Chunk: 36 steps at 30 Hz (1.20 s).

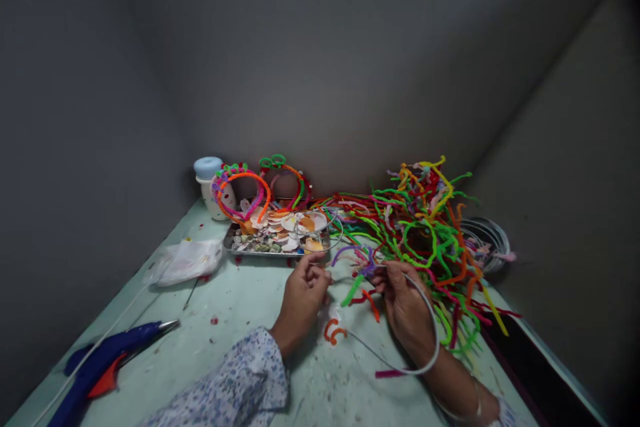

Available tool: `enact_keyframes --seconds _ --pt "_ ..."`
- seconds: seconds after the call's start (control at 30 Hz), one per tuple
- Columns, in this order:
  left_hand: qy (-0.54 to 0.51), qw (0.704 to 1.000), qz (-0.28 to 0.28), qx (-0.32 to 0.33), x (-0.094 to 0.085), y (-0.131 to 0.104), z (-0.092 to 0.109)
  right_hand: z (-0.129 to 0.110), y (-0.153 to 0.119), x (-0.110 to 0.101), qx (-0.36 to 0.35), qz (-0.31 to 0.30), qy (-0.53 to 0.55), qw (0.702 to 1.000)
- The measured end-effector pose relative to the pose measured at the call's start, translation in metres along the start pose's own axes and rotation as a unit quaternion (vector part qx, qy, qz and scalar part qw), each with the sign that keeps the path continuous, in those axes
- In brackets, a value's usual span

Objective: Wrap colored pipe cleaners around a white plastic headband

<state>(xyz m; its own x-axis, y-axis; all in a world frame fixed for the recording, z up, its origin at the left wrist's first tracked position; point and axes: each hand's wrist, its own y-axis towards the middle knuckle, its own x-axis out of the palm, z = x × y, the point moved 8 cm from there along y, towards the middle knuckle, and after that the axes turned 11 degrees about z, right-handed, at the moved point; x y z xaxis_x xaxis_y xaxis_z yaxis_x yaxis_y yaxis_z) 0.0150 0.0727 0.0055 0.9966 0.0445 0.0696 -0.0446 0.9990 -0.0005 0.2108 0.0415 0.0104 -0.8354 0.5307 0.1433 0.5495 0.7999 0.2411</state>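
Observation:
My right hand [407, 307] is closed around one end of a thin white headband [434, 340]. The band loops past the wrist and back toward the left over the table. Beside those fingertips a purple pipe cleaner [369, 265] sits bunched at the band's end. My left hand [305, 293] is a short way to the left, its fingers curled and pinched together; what they hold, if anything, I cannot make out. Between and below the hands are short pieces of pipe cleaner: a green one [353, 290], a curled orange one [334, 332] and a magenta one [391, 373].
A large tangle of coloured pipe cleaners [430, 227] spreads at the right. Behind my left hand stands a metal tray [270, 253] of shells, with decorated headbands [267, 197] on it. A lidded jar [210, 190], plastic bag [193, 260] and blue glue gun [117, 350] are left.

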Motion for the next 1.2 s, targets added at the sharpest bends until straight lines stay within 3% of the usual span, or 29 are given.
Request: enact_keyframes --seconds 0.13,0.3,0.4,0.53,0.63,0.8,0.97,1.2 --pt "0.094 0.995 -0.041 -0.004 0.002 0.004 -0.014 -0.009 -0.006 0.01 0.054 -0.036 0.025 0.998" --pt "0.186 0.98 -0.006 0.072 -0.006 0.008 -0.007 -0.03 -0.003 0.007 0.023 -0.009 0.029 0.999" --pt "0.109 0.994 -0.01 0.021 -0.004 0.005 -0.002 -0.027 -0.001 0.003 0.024 0.007 0.032 0.999" --pt "0.001 0.986 -0.142 -0.084 0.022 -0.013 0.008 -0.011 -0.004 0.002 0.032 0.012 0.007 0.999" --pt "-0.057 0.976 -0.184 -0.103 0.031 -0.022 0.021 -0.004 -0.01 0.005 0.039 -0.003 -0.006 0.999" --pt "-0.011 0.989 -0.121 -0.08 0.023 -0.017 0.018 0.002 -0.021 0.015 0.046 -0.039 -0.023 0.998" --pt "0.088 0.994 -0.064 -0.004 0.015 -0.014 0.022 0.012 -0.027 0.021 0.067 -0.066 -0.019 0.995" --pt "0.129 0.991 -0.031 0.034 0.01 -0.014 0.031 0.004 -0.029 0.021 0.002 -0.09 -0.057 0.994"
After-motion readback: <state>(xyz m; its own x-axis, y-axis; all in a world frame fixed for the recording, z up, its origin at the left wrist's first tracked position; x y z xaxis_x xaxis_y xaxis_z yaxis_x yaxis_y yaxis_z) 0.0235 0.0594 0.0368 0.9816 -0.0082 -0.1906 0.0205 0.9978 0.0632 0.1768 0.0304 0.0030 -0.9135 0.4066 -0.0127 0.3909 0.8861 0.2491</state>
